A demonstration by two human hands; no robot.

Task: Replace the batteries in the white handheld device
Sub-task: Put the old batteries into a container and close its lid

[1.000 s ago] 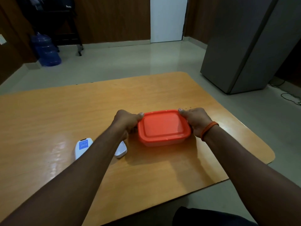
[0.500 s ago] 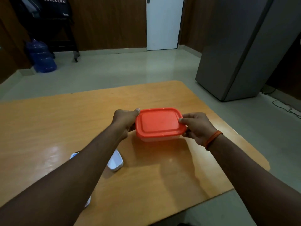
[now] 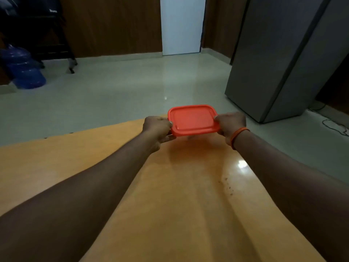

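The left hand (image 3: 157,127) and right hand (image 3: 229,122) each grip one side of the red box (image 3: 193,120) above the table (image 3: 170,195), its lid on, and the white device is out of sight, so the battery work seems not begun.

A single head-worn wide-angle view looks forward and slightly down along both outstretched forearms, close over the glossy orange-brown wooden desk (image 3: 188,195), facing the pale tiled floor (image 3: 117,91) and the white door (image 3: 182,25) beyond its far edge.
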